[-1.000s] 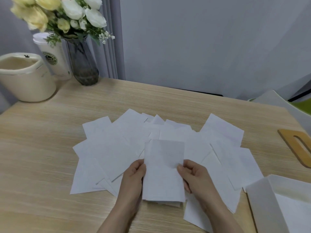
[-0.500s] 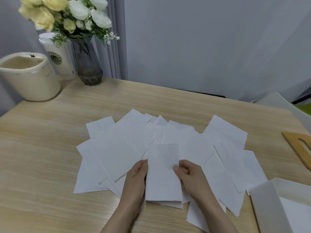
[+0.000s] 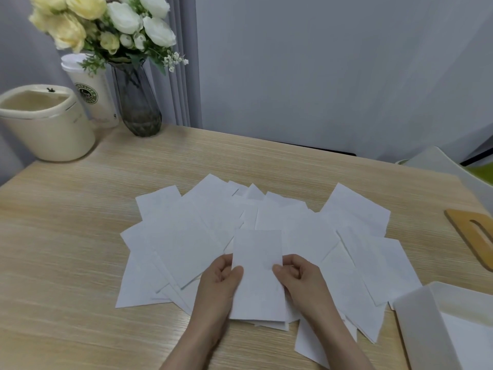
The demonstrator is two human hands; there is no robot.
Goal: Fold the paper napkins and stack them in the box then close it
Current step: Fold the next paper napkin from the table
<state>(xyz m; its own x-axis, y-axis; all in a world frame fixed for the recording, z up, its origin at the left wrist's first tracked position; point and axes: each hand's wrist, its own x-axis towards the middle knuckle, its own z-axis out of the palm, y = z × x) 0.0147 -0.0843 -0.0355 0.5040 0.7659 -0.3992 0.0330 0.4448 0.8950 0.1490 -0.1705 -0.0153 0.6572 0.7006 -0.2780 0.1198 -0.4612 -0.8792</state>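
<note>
white paper covers the middle of the wooden worktop, where we see a fan of loose napkins spread flat and overlapping one another, reaching from left of centre across toward the right edge. above this spread, toward the near edge, we see one folded napkin, a narrow upright rectangle, held between both hands. the left hand pinches its left edge, thumb on top of the paper and fingers curled behind, so that grip is grasping the folded napkin. the right hand pinches the right edge the same way, thumb tip on the front face and fingers curled at the side, so that grip too is grasping the folded napkin. under its lower end we see the edges of more sheets, though we cannot tell whether they are held with it or lie on the worktop. at the near right corner stands the white box, open on top, with a pale sheet lying inside it, just beside the rightmost loose napkins. along the right edge lies a wooden lid with a slot cut in it, well apart from the hands. at the far left corner we see a cream container, a white cup with a round green logo behind it, and a dark glass vase of white and yellow flowers.
</note>
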